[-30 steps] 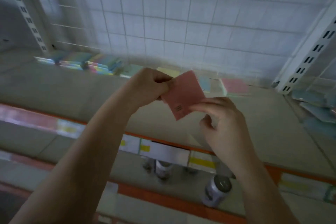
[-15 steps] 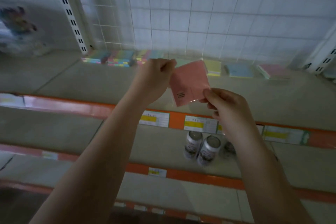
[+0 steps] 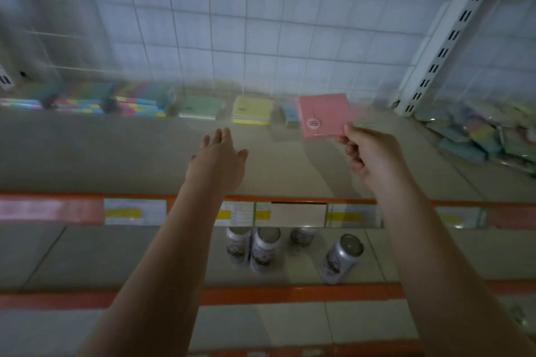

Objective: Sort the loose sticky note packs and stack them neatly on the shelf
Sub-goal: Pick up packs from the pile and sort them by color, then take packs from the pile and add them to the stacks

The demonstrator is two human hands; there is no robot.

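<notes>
A pink sticky note pack (image 3: 326, 114) is being pinched at its lower right corner by the right hand (image 3: 369, 153) and held up in the air above the shelf (image 3: 116, 151), its flat face turned toward the camera. The left hand (image 3: 222, 159) is being held out with fingers straight and spread, holding nothing, low over the bare shelf surface. Along the back of the shelf a row of packs is being built: multicoloured stacks (image 3: 133, 103) at left, then a green stack (image 3: 201, 107), a yellow stack (image 3: 252, 110) and a blue stack (image 3: 290, 114). A pink patch (image 3: 359, 111), probably the matching stack, is being glimpsed just beyond the held pack, to its right. The target is judged to lie forward and slightly right of the right hand, which is the nearer one. Loose packs (image 3: 475, 127) are lying heaped at far right.
</notes>
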